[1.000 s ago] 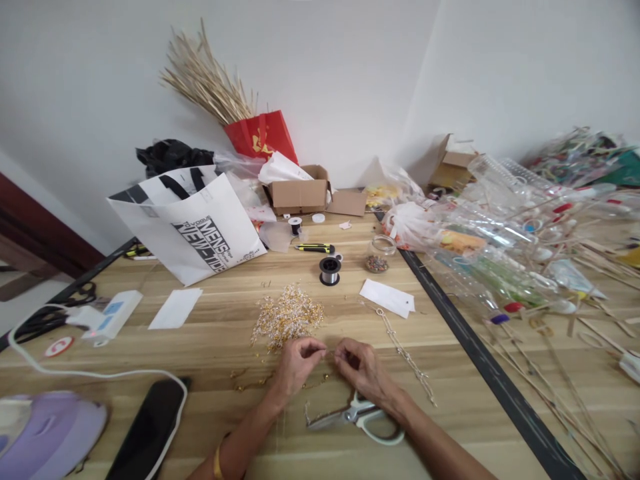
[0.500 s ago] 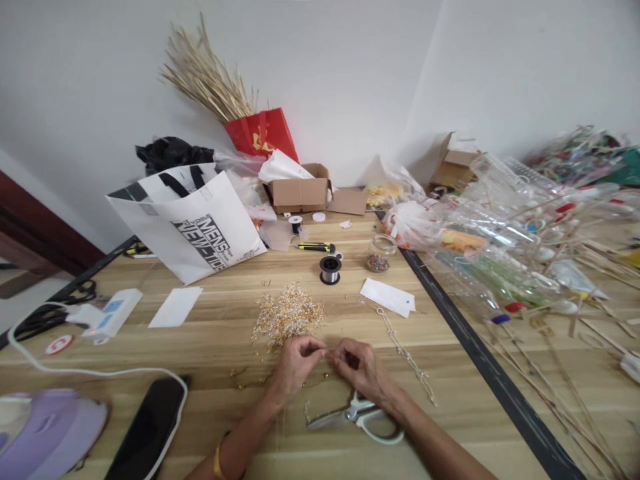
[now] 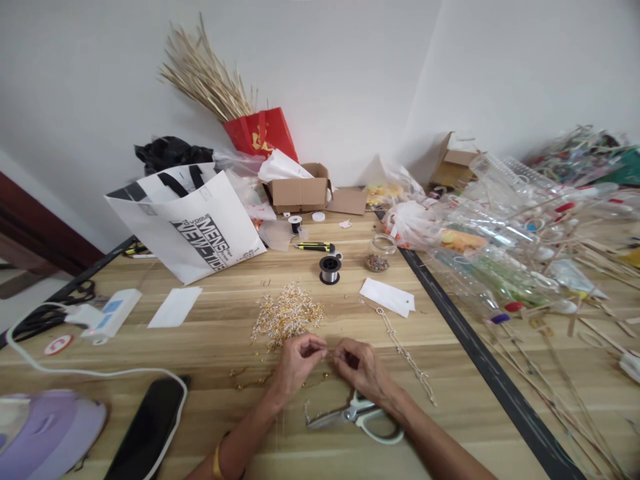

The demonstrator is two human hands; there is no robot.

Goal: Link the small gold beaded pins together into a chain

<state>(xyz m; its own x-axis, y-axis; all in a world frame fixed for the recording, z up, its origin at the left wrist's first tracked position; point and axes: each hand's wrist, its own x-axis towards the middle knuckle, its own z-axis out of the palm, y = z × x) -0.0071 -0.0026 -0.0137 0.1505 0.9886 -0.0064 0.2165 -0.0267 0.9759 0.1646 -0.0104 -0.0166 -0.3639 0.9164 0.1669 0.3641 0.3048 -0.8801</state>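
Note:
Fingertip to fingertip, my left hand and my right hand are closed in pinches above the table. Whatever they hold between them is too small to make out. Just beyond my left hand lies a heap of gold and silver beads. A gold beaded chain runs beneath that hand. Scissors with pale handles lie under my right wrist, their blades pointing left. To the right, a silver beaded chain is stretched out on the wood.
Behind the beads stand a wire spool, a jar of beads and a yellow-black cutter. A white paper bag leans at left, a phone near the front. Plastic bottles crowd the right side.

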